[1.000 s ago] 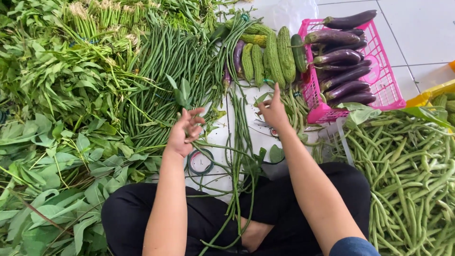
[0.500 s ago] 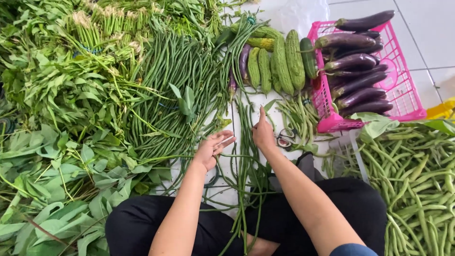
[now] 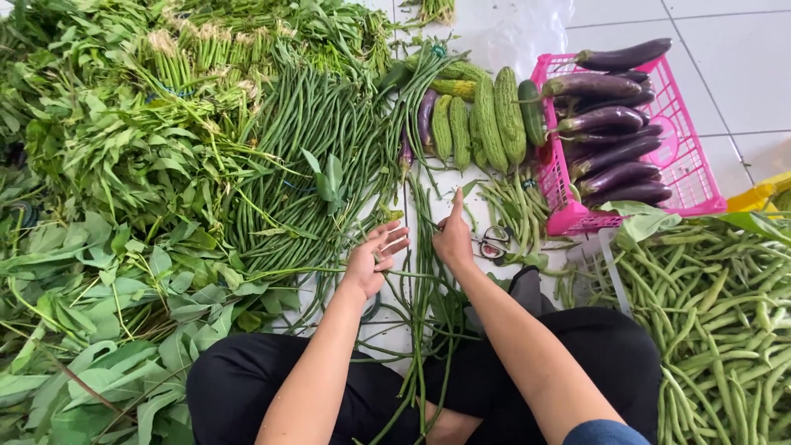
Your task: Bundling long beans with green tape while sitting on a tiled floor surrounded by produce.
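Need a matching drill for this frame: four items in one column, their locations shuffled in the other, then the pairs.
Items:
1. eggplants
2. scissors
3. bitter gourds
4. left hand

Places:
A. on the floor just right of the right hand
B. inside the pink basket
C. open-palmed over the long beans
D. lying just left of the pink basket

Pairs: 1-B, 2-A, 3-D, 4-C

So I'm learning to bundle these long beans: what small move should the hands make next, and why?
Probably close the left hand around the loose long beans. Its fingers are spread open beside them, while the right hand rests on the strands, so nothing is gathered yet.
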